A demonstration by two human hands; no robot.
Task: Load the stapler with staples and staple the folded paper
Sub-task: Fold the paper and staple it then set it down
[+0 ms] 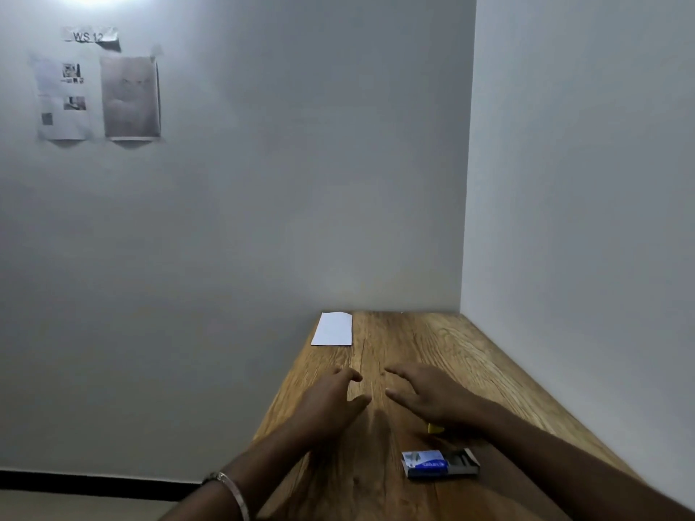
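A folded white paper lies flat at the far left corner of the wooden table. A blue and white staple box lies slid half open near the front, with grey staples showing at its right end. A small yellow object, possibly the stapler, peeks out from under my right forearm and is mostly hidden. My left hand and my right hand hover over the middle of the table, fingers spread, palms down, holding nothing.
The table stands in a corner, with a white wall along its right side and behind it. Its left edge drops to the floor. Printed sheets and a "WS 12" label are taped high on the back wall at the left.
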